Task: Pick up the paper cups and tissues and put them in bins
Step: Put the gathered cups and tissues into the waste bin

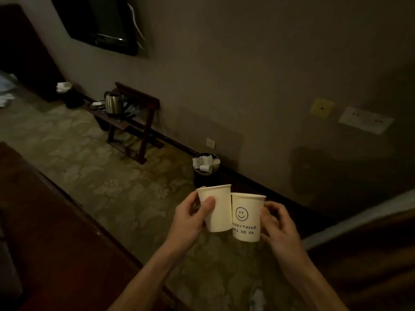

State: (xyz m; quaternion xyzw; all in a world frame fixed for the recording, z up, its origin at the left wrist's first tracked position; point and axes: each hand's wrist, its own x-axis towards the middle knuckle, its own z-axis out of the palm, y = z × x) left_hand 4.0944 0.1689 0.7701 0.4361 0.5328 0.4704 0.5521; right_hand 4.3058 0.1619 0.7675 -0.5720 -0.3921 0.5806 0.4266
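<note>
With left hand [190, 215] fingers clamped round one upright paper cup [219, 208] and right hand [279, 225] fingers round the smiley cup [246, 218], held touching; calls for carrying both toward 12 o'clock to the bin [204, 180], nearer the left hand

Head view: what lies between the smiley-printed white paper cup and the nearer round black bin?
Only patterned carpet shows between the smiley-printed white paper cup and the nearer round black bin, head view.

Open carpet [125, 176] leads to the cup-filled bin [207, 176].
</note>
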